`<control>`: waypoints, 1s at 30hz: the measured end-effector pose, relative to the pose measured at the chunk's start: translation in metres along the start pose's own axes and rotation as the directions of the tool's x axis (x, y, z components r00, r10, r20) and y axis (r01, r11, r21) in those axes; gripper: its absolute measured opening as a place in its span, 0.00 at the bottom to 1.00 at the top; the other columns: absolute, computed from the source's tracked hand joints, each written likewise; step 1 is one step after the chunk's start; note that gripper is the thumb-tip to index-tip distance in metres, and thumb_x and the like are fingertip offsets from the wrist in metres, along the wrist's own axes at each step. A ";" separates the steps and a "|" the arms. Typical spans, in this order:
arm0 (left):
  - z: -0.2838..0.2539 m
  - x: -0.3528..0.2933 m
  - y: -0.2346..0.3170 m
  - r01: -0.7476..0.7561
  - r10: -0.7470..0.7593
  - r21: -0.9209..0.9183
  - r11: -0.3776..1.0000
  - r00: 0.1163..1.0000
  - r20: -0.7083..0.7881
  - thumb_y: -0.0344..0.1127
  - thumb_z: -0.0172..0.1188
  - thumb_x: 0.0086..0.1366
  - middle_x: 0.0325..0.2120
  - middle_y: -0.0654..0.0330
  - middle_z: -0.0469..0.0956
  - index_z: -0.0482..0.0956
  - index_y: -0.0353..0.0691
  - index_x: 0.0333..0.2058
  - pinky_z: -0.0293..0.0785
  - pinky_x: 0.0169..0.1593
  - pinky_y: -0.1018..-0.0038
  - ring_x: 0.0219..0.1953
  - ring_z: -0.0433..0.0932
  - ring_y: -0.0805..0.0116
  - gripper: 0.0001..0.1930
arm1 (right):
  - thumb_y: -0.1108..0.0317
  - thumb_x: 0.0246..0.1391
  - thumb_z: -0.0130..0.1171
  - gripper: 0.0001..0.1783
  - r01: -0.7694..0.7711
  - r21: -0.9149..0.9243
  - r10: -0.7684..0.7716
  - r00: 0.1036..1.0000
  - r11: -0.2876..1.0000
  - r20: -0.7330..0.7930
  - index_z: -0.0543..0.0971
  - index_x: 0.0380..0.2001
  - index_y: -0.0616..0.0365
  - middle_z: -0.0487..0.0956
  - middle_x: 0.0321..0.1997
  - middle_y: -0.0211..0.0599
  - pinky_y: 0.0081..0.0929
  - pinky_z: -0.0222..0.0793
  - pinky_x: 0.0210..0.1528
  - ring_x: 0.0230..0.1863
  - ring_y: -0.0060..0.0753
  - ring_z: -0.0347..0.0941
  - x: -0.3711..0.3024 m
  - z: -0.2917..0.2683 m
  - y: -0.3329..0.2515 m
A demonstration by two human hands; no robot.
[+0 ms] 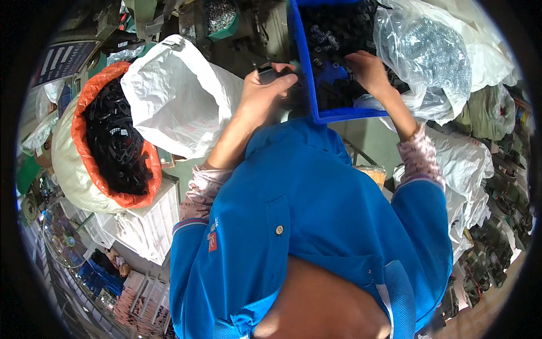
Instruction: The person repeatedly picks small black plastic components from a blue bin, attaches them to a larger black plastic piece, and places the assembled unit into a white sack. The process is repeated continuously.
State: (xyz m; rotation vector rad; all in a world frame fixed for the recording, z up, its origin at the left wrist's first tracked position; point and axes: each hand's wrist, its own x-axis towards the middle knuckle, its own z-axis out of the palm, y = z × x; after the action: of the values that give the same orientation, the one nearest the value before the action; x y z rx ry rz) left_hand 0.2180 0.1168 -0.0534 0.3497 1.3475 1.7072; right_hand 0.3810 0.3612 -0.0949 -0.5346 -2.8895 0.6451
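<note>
My left hand (pixel 262 93) is closed around a small black part (pixel 266 73) with a shiny metal bit at its upper end, just left of a blue bin (pixel 311 85). The fingers hide most of that part. Inside the bin, my right hand (pixel 370 72) has its fingers drawn together above dark pieces; whatever they pinch, if anything, is too small to make out. Loose coil springs (pixel 324 40) lie among black parts (pixel 350 25) in the bin. A clear plastic bag of springs (pixel 432 53) rests against the bin's right side.
Left of my left arm stands an open white sack (pixel 175 101). Beyond it, a sack with an orange rim (pixel 79 135) holds black plastic parts (pixel 116 135). A green container of small metal pieces (pixel 221 20) sits at the back. White bags (pixel 466 169) lie at right.
</note>
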 end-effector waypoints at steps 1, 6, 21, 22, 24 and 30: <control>-0.003 0.000 0.001 0.005 -0.006 -0.048 0.999 1.000 -0.020 0.26 0.63 0.57 0.38 0.58 0.79 0.78 0.36 0.39 0.74 0.32 0.79 0.29 0.75 0.74 0.10 | 0.76 0.45 0.53 0.16 0.058 -0.106 -0.044 0.991 0.993 0.129 0.77 0.41 0.55 0.76 0.38 0.45 0.40 0.72 0.40 0.40 0.53 0.73 0.007 0.010 0.001; -0.008 -0.010 0.018 0.023 -0.022 -0.101 0.995 1.000 0.013 0.28 0.61 0.60 0.41 0.44 0.78 0.72 0.36 0.43 0.77 0.31 0.78 0.41 0.80 0.61 0.13 | 0.75 0.47 0.51 0.16 0.264 -0.304 -0.172 0.940 0.915 0.296 0.74 0.42 0.54 0.75 0.40 0.47 0.42 0.71 0.40 0.43 0.50 0.73 0.020 0.076 0.038; -0.009 -0.028 0.027 -0.265 0.313 0.350 0.898 0.946 -0.086 0.25 0.68 0.52 0.31 0.65 0.79 0.79 0.34 0.41 0.74 0.41 0.81 0.34 0.76 0.80 0.16 | 0.73 0.53 0.60 0.09 -0.083 0.887 -0.169 0.969 0.455 0.178 0.79 0.37 0.65 0.81 0.32 0.33 0.21 0.72 0.37 0.33 0.23 0.76 0.041 -0.049 -0.139; -0.008 -0.029 0.030 -0.257 0.309 0.360 0.897 0.946 -0.097 0.25 0.68 0.51 0.30 0.66 0.79 0.79 0.34 0.40 0.74 0.41 0.81 0.33 0.76 0.80 0.15 | 0.72 0.52 0.61 0.08 -0.063 0.861 -0.187 0.966 0.505 0.180 0.80 0.36 0.65 0.81 0.32 0.34 0.21 0.71 0.36 0.31 0.20 0.74 0.045 -0.049 -0.145; -0.007 -0.034 0.035 -0.240 0.304 0.377 0.895 0.945 -0.120 0.26 0.69 0.50 0.28 0.67 0.78 0.79 0.34 0.37 0.73 0.39 0.82 0.32 0.75 0.81 0.14 | 0.73 0.52 0.61 0.07 0.095 0.788 -0.249 0.966 0.609 0.076 0.80 0.34 0.65 0.80 0.30 0.36 0.21 0.71 0.34 0.29 0.23 0.75 0.048 -0.043 -0.153; -0.016 -0.039 0.031 -0.222 0.358 0.478 0.850 0.908 -0.216 0.27 0.70 0.50 0.28 0.67 0.77 0.78 0.34 0.35 0.72 0.38 0.81 0.31 0.73 0.80 0.14 | 0.82 0.41 0.57 0.13 0.765 0.180 -0.772 0.635 0.619 -0.042 0.77 0.35 0.66 0.76 0.37 0.47 0.33 0.73 0.37 0.37 0.47 0.73 0.068 -0.041 -0.172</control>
State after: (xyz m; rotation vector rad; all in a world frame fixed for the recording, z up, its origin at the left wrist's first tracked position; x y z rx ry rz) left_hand 0.2136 0.0764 -0.0208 0.6029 2.0070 1.7317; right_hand 0.2728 0.2567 0.0198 0.7473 -2.6442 0.7311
